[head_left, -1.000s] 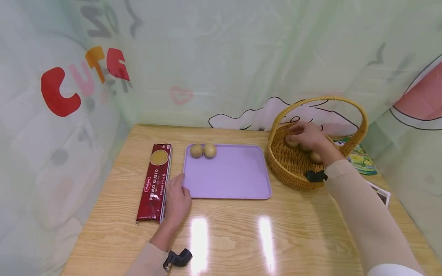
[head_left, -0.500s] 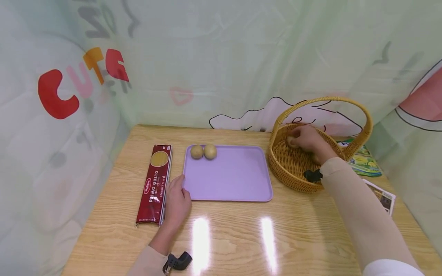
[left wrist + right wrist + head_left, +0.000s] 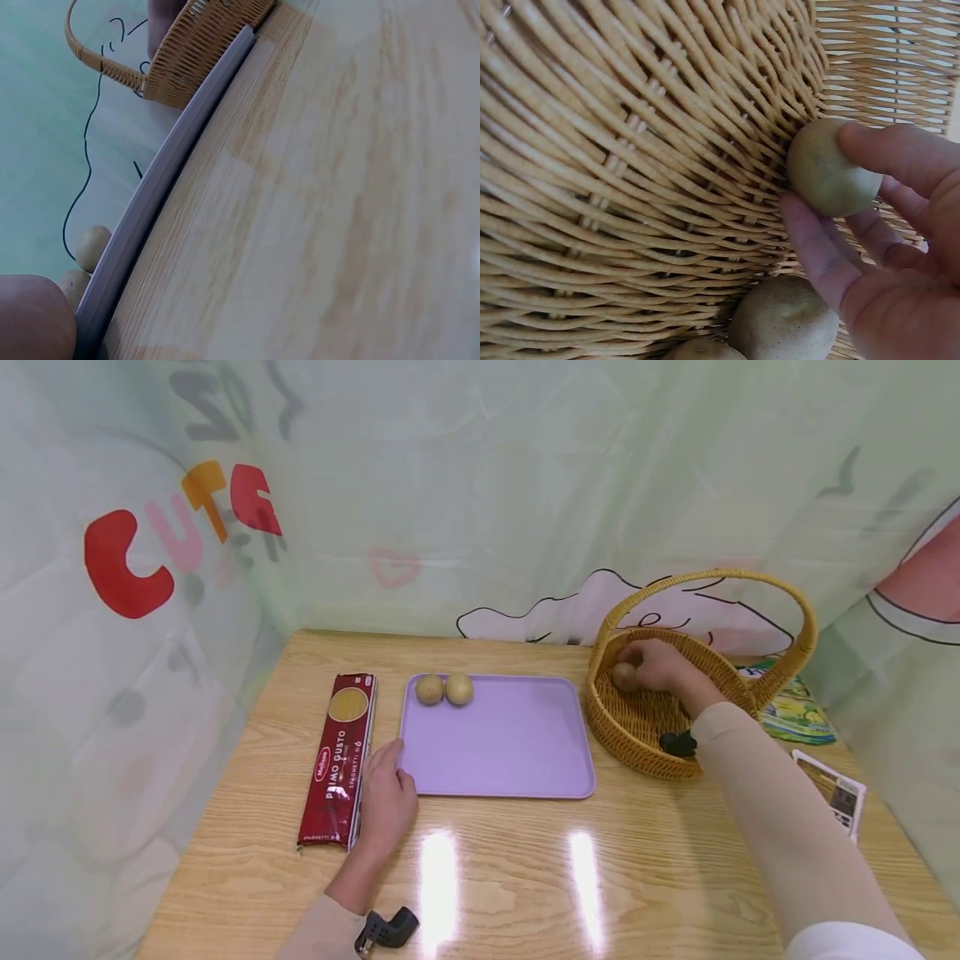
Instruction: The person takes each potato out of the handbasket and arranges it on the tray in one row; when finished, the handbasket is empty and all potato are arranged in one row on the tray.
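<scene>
Wood-grain tabletop (image 3: 510, 885), printed pale-green curtain (image 3: 480, 502) behind.
Right hand (image 3: 662, 668) pinching round tan potato (image 3: 826, 171) in brown wicker basket (image 3: 626, 742), far right; left hand (image 3: 388, 797), fingers relaxed, touching lilac rectangular tray (image 3: 510, 739), left edge.

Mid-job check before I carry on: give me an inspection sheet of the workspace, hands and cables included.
Surface: shiny wooden table.
Job's things: two potatoes on the lilac tray; held potato and two other potatoes inside the wicker basket.
Clutter: red spaghetti pack left of the tray; colourful packet and card right of the basket.
Hands: left hand touches the tray's left edge; right hand pinches the held potato.
Cables: nothing seen.
Surroundings: printed curtain behind and at the sides.
</scene>
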The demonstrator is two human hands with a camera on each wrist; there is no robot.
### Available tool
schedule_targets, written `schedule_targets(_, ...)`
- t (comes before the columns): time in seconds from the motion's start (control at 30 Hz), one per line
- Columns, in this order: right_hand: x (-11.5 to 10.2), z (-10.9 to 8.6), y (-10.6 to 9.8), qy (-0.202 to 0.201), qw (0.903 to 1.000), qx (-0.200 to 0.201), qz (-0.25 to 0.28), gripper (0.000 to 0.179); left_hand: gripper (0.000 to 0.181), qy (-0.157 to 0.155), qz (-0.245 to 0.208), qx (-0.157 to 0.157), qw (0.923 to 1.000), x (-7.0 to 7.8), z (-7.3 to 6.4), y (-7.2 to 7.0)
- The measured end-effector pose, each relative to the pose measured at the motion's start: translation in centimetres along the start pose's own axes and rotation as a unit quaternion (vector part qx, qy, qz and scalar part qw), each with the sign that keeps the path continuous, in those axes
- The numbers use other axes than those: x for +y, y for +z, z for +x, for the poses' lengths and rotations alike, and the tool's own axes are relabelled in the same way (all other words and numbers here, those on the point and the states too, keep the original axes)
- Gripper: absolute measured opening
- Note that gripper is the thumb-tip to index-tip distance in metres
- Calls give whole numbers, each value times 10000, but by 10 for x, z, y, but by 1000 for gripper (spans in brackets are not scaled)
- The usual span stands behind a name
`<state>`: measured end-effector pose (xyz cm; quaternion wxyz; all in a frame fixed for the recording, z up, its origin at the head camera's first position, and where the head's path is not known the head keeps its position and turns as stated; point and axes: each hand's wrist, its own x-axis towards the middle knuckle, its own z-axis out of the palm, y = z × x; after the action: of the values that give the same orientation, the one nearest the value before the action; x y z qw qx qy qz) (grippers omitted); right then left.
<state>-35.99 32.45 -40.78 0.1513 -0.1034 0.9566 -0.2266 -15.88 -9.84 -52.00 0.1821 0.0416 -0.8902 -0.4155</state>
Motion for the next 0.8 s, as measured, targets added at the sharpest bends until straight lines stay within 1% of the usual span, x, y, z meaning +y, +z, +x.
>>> schedule_targets(0.1,0,-4,-3,171,9997,-19,190,37,45,-6,-23,-2,10000,1,0,0)
schedule_targets(0.2,-1,-10,-7,401,9972,-21,633,40,44,-26,-35,-39,10000,2,0,-1)
schedule_targets(0.27,-3,-13,-10,403,9966,34,720,41,44,-38,-40,-69,10000,2,0,-1)
schedule_targets(0.37,-8,-19,-15,167,9981,153,567,40,45,-41,-39,-107,9999,2,0,-2)
schedule_targets(0.47,-14,-25,-19,-132,9992,318,210,40,46,-21,-16,-109,9999,2,-1,-2)
schedule_targets(0.7,-26,-44,-22,-429,9977,496,152,43,46,150,-20,32,9999,2,-1,0)
schedule_targets(0.8,-33,-53,-22,-533,9969,556,182,44,47,99,-14,-23,9999,2,-1,0)
